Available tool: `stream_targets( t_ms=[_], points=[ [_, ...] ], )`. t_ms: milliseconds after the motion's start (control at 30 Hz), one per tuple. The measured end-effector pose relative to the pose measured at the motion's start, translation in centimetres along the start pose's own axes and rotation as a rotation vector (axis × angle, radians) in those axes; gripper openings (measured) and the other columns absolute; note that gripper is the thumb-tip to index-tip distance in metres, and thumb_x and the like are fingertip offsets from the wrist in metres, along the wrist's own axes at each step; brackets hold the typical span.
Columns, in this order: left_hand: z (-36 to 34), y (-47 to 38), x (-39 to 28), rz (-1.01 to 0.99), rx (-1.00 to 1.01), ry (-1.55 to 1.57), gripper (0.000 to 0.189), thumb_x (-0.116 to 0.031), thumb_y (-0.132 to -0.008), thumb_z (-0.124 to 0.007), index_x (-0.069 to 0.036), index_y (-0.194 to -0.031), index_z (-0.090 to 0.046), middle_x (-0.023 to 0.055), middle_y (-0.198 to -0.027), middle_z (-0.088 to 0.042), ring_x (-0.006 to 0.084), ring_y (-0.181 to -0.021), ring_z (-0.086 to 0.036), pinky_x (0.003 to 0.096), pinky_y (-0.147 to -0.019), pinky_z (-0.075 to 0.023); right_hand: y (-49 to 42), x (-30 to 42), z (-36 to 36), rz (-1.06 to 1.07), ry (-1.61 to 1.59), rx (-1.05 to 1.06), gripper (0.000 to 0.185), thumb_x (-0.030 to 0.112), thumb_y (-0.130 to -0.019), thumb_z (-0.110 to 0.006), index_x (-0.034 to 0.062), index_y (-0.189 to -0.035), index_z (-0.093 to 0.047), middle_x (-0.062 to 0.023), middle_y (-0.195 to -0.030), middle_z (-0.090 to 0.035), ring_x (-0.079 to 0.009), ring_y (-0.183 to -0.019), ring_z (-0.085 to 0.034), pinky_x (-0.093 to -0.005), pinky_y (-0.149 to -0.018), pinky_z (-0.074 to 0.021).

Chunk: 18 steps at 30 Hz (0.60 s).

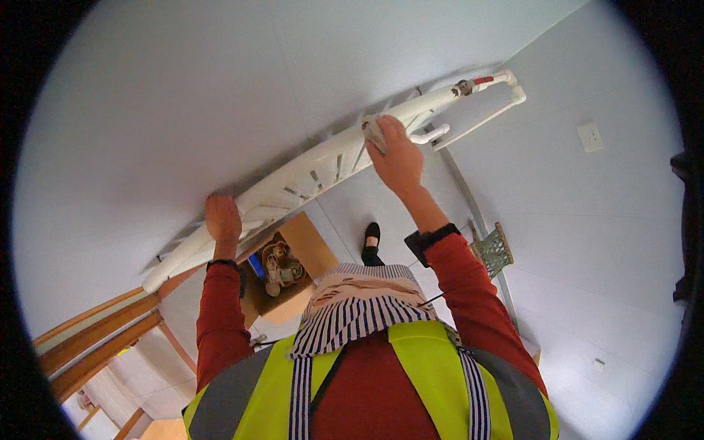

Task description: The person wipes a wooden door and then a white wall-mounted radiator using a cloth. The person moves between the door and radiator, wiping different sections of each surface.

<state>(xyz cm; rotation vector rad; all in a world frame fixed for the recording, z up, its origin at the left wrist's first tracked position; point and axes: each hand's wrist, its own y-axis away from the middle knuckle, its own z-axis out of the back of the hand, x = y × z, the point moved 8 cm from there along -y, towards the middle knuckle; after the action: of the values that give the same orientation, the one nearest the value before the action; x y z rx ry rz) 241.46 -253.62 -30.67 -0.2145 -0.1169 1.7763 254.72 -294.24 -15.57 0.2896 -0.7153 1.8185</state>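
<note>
A white wall radiator point(300, 170) runs slantwise along the pale wall before me. My right hand point(397, 157) is on its top rail, fingers curled around a crumpled greyish-white cloth point(375, 135) that touches the rail. Farther left, my left hand point(223, 220) grips over the top of the radiator; its fingertips are hidden behind the edge. At the radiator's right end is a valve with a red handle point(483, 81), joined to white pipes point(518, 96).
Below the radiator, an open cardboard box point(308, 236) on the floor holds coiled cords and small items. A folding stool point(495, 250) with patterned fabric stands by the right wall. That wall has a socket plate point(590, 137). Wooden furniture rails point(102, 335) lie at lower left.
</note>
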Motion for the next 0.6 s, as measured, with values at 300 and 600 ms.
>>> stream_targets(
  t_ms=[300, 600],
  points=[
    [5.5, 1.1, -2.4, -0.041, -0.222, 0.081, 0.013, -0.017, -0.086, -0.048, -0.005, -0.083, -0.054, 0.0159, -0.087, -0.053, 0.0370, -0.086, -0.050, 0.0464, -0.075, -0.0411, -0.4, 0.1, -8.1, 0.129, -0.037, 0.189, 0.043, 0.015, -0.082, -0.061, 0.0150, -0.124, -0.051, -0.0105, -0.134, -0.044, -0.0287, -0.095, -0.062, -0.0380, -0.069, -0.0533],
    [6.4, 1.1, -3.5, -0.182, -0.284, 0.054, 0.016, -0.016, -0.088, -0.043, -0.003, -0.085, -0.051, 0.0174, -0.089, -0.053, 0.0388, -0.086, -0.049, 0.0467, -0.076, -0.0403, -5.2, -11.5, -2.4, 0.162, 0.153, 0.134, 0.046, 0.011, -0.081, -0.058, 0.0226, -0.124, -0.052, -0.0037, -0.137, -0.044, -0.0262, -0.098, -0.063, -0.0357, -0.067, -0.0557]
  ],
)
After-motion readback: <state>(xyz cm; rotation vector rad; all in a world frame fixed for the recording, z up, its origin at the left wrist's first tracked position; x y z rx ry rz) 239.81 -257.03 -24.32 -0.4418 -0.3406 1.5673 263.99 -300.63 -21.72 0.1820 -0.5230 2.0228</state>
